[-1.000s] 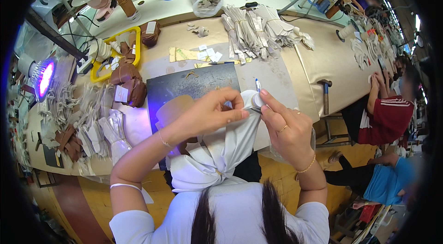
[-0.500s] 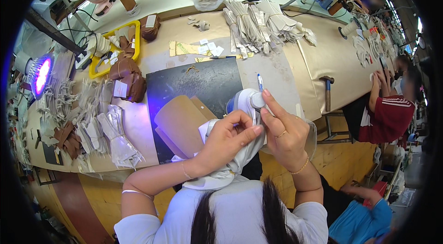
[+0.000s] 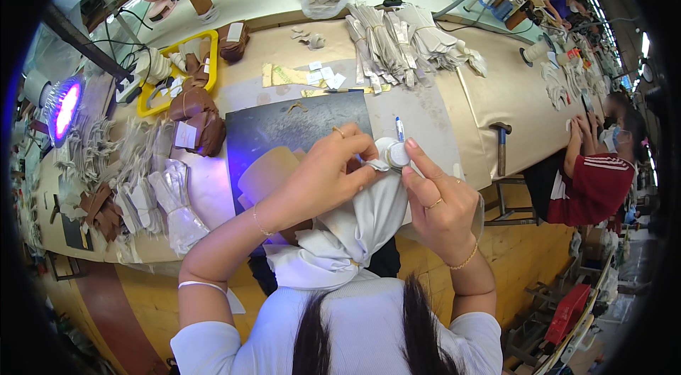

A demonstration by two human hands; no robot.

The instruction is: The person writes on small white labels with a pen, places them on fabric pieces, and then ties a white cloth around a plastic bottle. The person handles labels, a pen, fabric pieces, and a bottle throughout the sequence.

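In front of my chest, my right hand [image 3: 443, 201] closes its thumb and forefinger on a small, round, white-topped piece [image 3: 397, 154]; its lower part is hidden. My left hand [image 3: 330, 169] is beside it, its thumb and fingertips pinching an edge of white fabric [image 3: 365, 215]. The fabric hangs below both hands and is gathered at a tie near my lap. A blue and white pen [image 3: 400, 128] lies just past the round top. Beneath my left forearm, a rolled tan sheet [image 3: 266, 175] rests partly on the dark mat [image 3: 245, 134].
A yellow tray [image 3: 215, 66] and a brown leather bundle [image 3: 202, 123] lie left. Bundled pale strips [image 3: 386, 41] stand at the back. A hammer [image 3: 501, 148] lies right. A lit lamp [image 3: 65, 111] is far left. A person in a red shirt [image 3: 603, 180] works at right.
My left hand has moved up and away from me, raising the fabric edge to the round top. The blue-sided part beside that top is now hidden. A person in blue has left the lower right.
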